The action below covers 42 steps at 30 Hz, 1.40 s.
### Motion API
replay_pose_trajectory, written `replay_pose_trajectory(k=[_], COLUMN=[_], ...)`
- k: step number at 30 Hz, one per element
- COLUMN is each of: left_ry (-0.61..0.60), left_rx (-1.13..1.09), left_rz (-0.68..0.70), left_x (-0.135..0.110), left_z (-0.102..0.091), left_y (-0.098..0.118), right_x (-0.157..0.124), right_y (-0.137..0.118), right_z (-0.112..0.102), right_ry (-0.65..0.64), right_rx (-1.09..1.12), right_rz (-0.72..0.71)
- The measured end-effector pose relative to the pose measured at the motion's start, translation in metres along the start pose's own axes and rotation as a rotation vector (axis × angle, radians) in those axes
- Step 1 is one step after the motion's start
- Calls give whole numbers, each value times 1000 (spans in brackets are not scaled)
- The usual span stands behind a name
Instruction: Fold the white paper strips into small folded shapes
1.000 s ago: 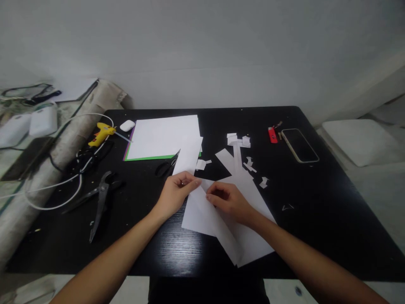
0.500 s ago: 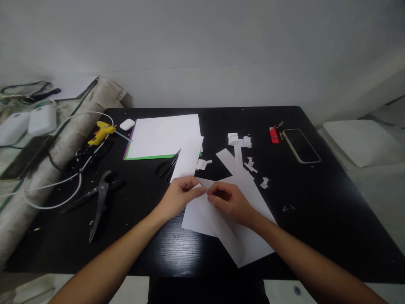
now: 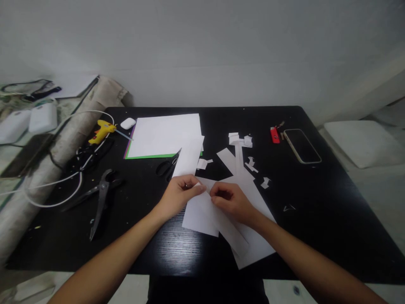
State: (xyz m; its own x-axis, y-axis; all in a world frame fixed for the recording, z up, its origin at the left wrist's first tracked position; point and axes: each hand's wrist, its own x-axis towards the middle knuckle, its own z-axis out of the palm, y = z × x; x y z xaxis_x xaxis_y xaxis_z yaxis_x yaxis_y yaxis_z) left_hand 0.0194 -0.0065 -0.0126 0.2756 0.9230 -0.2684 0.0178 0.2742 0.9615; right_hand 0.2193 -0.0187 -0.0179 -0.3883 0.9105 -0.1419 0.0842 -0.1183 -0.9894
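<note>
Strip of paper (image 3: 230, 231) long, narrow, plain white, slanting over white sheet (image 3: 261, 236); both hands (image 3: 233, 202) pinching far end.

The light is dim and cool, its source out of view. The wall (image 3: 202, 55) is a flat grey, duller toward twelve o'clock. On the glossy black desk (image 3: 332, 236), a streaky patch of glare lies between six and seven o'clock, with a fainter sheen toward four. The white sheets (image 3: 164, 135) at eleven o'clock read brightest; the black scissors (image 3: 163, 168) nearly sink into the dark. Shadow fills the curled right fingers (image 3: 221, 202). Fine detail is soft, and the wide lens stretches the margins at nine and three o'clock.
</note>
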Motion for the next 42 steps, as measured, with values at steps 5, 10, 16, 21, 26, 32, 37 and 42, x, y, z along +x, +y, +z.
replay_pose_trajectory(k=[5,10,16,21,26,32,37,42], left_ry=[123,208,329,395,293,96,34,141], left_rx=[-69,-185,-288,-376,-494,-362,-115,-103], left_rz=[50,79,88,95,32,-121,-97,-31], left_x=[6,11,14,17,17,8,2,5], left_z=[-13,-21,-30,-33,-25,-6,1,-3], left_y=[-1,2,12,16,13,0,-5,-4], right_x=[0,-1,-1,-1,-1,0,0,1], right_y=[0,0,-4,-3,-2,-1,-1,0], right_z=[-2,-3,-3,-3,-3,-2,-1,0], right_ry=[-1,3,7,15,33,60,54,57], right_rx=[13,27,56,63,55,51,44,53], right_rz=[14,25,26,21,9,7,-5,4])
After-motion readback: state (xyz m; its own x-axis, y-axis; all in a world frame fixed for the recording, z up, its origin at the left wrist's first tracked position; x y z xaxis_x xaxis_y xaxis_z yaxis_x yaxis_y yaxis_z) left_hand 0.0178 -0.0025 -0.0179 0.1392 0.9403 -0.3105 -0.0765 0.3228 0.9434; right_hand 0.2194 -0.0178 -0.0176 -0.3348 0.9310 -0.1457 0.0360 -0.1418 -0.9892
